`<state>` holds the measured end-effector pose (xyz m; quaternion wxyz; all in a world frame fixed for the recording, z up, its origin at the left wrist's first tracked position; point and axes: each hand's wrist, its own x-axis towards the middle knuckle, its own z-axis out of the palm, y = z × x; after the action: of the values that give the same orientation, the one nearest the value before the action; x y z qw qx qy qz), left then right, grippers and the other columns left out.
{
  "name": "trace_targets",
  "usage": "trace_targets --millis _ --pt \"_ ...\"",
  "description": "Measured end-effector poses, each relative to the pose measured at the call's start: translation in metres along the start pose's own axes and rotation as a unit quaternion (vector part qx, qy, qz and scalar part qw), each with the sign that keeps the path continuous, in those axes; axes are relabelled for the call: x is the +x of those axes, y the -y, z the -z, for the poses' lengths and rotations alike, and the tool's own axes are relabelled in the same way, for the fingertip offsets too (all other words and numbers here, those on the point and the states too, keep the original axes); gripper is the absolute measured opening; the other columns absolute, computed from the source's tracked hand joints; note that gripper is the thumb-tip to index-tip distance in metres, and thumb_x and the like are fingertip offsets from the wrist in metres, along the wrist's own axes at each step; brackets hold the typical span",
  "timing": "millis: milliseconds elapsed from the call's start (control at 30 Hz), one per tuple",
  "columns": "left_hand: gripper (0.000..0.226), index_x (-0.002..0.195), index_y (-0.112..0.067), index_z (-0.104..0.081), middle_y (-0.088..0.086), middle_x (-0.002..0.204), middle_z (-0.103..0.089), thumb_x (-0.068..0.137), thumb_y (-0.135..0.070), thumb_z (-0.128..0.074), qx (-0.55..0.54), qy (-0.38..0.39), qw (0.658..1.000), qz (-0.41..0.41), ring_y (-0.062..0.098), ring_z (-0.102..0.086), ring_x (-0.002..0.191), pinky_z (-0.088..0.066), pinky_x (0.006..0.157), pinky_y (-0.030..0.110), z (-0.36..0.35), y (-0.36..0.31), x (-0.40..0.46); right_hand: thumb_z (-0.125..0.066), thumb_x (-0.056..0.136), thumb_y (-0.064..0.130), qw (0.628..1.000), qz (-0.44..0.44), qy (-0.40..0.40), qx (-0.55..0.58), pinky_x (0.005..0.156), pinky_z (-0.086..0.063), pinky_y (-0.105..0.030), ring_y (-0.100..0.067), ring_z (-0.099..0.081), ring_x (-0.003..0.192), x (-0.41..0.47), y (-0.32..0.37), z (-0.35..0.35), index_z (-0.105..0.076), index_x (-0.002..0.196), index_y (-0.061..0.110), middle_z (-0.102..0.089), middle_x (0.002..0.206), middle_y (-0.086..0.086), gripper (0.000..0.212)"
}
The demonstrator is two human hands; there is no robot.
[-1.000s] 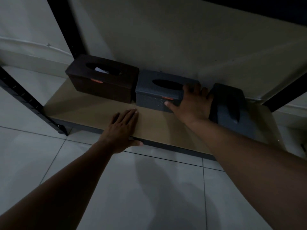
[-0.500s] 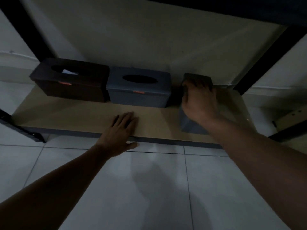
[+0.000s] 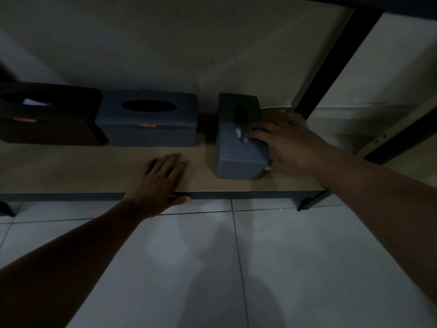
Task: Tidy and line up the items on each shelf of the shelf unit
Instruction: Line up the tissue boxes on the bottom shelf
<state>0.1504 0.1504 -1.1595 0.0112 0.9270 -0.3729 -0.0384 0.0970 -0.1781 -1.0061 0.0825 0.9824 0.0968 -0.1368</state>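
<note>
Three tissue boxes sit on the low wooden shelf. A dark brown box stands at the back left, with a grey-blue box close beside it, both long side forward. A third grey-blue box lies turned end-on, its short side toward me, apart from the others. My right hand grips this box from its right side, fingers over the top near the slot and thumb at the front corner. My left hand rests flat on the shelf's front edge, fingers straight.
A black metal upright rises at the back right and a black foot stands at the front right corner. A pale wall backs the shelf. Grey floor tiles lie below.
My right hand has shifted from the top of the end-on box to its right side. The view has swung right. My left hand has stayed on the shelf edge.
</note>
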Motion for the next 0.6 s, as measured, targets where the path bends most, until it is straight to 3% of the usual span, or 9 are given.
trace_targets --millis 133,300,467,600 --pt "0.104 0.16 -0.021 -0.007 0.011 0.167 -0.009 0.08 -0.086 -0.02 -0.009 -0.002 1.0 0.001 0.029 -0.01 0.153 -0.006 0.123 0.047 -0.001 -0.001 0.0 -0.076 0.065 0.073 0.997 0.021 -0.064 -0.028 0.112 -0.029 -0.05 -0.026 -0.04 0.136 0.008 0.0 -0.004 -0.042 0.143 0.042 -0.045 0.15 0.006 0.091" --pt "0.101 0.161 -0.022 -0.004 0.01 0.167 -0.005 0.085 -0.082 -0.034 -0.016 -0.004 1.0 0.001 0.029 -0.007 0.153 -0.005 0.123 0.047 -0.002 -0.001 0.0 -0.073 0.066 0.078 0.99 -0.041 -0.111 0.079 0.11 -0.032 -0.046 -0.028 -0.041 0.135 0.023 0.024 -0.012 -0.041 0.142 0.038 -0.047 0.147 -0.003 0.091" --pt "0.101 0.16 -0.022 -0.006 0.011 0.167 -0.005 0.083 -0.084 -0.027 -0.029 -0.013 1.0 -0.001 0.028 -0.006 0.154 -0.003 0.123 0.046 -0.004 -0.001 -0.002 -0.084 0.065 0.064 0.979 -0.084 -0.121 0.143 0.119 -0.026 -0.05 -0.03 -0.027 0.148 0.027 0.01 -0.022 -0.033 0.154 0.034 -0.032 0.162 -0.003 0.108" --pt "0.099 0.16 -0.023 -0.004 0.009 0.168 -0.002 0.085 -0.079 -0.036 -0.036 -0.015 0.999 0.002 0.027 -0.004 0.154 -0.001 0.123 0.045 -0.005 -0.002 -0.002 -0.082 0.079 0.049 0.966 -0.12 -0.153 0.172 0.12 -0.021 -0.048 -0.033 -0.027 0.149 0.025 -0.008 -0.036 -0.04 0.153 0.033 -0.031 0.163 -0.005 0.086"
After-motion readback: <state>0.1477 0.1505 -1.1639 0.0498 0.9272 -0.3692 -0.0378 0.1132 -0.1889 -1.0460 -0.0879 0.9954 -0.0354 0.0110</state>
